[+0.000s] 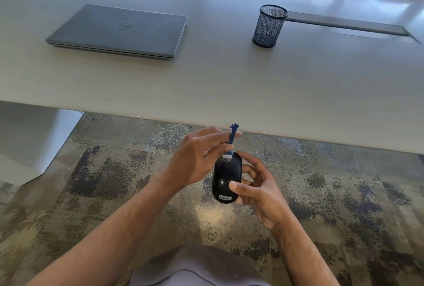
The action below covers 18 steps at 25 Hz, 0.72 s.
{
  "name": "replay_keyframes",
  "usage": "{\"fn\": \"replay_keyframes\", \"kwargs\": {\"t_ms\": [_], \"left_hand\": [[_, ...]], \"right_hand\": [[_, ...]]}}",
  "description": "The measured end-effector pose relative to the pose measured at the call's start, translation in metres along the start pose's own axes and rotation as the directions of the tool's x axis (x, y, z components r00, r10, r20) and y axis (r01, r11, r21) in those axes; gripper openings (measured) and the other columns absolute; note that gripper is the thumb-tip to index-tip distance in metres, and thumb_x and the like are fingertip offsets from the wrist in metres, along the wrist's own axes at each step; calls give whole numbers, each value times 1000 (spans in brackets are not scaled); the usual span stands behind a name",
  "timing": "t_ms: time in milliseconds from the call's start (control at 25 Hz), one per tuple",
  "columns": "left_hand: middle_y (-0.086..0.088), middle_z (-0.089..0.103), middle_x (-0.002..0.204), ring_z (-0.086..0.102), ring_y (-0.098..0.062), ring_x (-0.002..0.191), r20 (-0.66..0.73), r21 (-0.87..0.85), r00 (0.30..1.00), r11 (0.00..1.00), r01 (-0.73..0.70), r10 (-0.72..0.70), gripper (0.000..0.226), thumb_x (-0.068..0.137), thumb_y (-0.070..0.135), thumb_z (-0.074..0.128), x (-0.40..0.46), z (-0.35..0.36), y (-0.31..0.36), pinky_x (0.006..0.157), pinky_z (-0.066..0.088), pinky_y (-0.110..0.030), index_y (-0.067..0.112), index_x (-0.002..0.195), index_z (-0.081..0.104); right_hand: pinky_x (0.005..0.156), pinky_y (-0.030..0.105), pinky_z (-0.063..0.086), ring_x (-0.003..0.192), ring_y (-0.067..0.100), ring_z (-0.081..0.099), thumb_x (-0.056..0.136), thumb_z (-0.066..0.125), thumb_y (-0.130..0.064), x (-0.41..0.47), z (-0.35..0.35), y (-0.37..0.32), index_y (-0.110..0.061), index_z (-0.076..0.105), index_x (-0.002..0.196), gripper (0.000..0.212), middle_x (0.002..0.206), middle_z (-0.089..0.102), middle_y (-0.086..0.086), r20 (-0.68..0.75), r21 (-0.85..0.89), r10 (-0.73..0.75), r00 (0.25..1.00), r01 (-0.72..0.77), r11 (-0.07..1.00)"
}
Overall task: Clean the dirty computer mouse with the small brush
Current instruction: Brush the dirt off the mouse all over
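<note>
Mouse: the black computer mouse [226,179], labelled Lenovo at its near end, is held in the air below the table edge, above the carpet, lengthwise away from the viewer, top face up.
Brush: the small brush [231,142], with a dark blue handle and pale bristles, stands nearly upright over the far end of the mouse; its bristles touch the mouse top near the front edge. Pale specks lie there, possibly dust; the view is too coarse to tell.
Right hand: the right hand [259,190] cradles the mouse from the right side, thumb pressed on the top face near the label, fingers curled round the far side and underneath.
Left hand: the left hand [197,159] pinches the brush handle between thumb and fingertips, just left of and above the mouse's front; the wrist is bent and the forearm enters from the lower left.
Table: the pale table [206,83] spans the upper half of the view, its near edge just beyond the hands.
Laptop: a closed grey laptop [119,31] lies flat on the table, far left.
Pen cup: a black mesh pen cup [269,26] stands upright on the table, far right, well apart from the laptop.
Floor: mottled carpet [114,171] lies beneath hands and mouse.
</note>
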<state>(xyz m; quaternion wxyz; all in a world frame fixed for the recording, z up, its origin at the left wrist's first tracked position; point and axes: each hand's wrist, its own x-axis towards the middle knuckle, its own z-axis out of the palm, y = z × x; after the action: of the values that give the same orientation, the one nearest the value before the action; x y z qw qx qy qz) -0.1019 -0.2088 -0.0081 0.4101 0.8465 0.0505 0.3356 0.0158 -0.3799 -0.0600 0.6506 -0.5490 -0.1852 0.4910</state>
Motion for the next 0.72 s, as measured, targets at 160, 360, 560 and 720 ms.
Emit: {"fn": "replay_keyframes", "kwargs": {"t_ms": [160, 360, 560, 720], "left_hand": [[1, 69, 107, 66, -7, 99, 26, 25, 999, 999, -22, 22, 31, 94, 7, 64, -2, 4, 0, 86, 53, -20, 10, 125, 66], [-5, 69, 105, 68, -12, 91, 31, 40, 999, 998, 38, -39, 33, 93, 3, 64, -2, 0, -8, 82, 57, -23, 9, 125, 65], [-4, 69, 110, 68, -7, 96, -10, -5, 997, 997, 79, -79, 32, 94, 5, 63, 0, 0, -4, 85, 52, -14, 10, 126, 65], [2, 69, 110, 66, -6, 100, 3, 1, 999, 999, 43, -43, 32, 94, 14, 64, 2, 0, 2, 88, 53, -20, 14, 126, 65]], "right_hand": [[83, 82, 47, 104, 45, 72, 60, 94, -12, -1, 2, 0, -33, 63, 133, 83, 126, 70, 9, 14, -17, -1, 1000, 1, 1000], [79, 68, 56, 105, 45, 72, 59, 93, -10, -2, 3, 1, -34, 64, 131, 80, 129, 68, 10, 18, -13, 18, 1000, -17, 1000], [77, 62, 59, 104, 45, 72, 61, 92, -9, -1, 2, 2, -33, 64, 132, 80, 128, 69, 10, 15, -4, 17, 1000, -17, 1000], [81, 68, 56, 104, 46, 72, 58, 94, -13, -2, 2, 0, -34, 64, 132, 83, 128, 69, 10, 26, -3, 11, 1000, -11, 1000]]}}
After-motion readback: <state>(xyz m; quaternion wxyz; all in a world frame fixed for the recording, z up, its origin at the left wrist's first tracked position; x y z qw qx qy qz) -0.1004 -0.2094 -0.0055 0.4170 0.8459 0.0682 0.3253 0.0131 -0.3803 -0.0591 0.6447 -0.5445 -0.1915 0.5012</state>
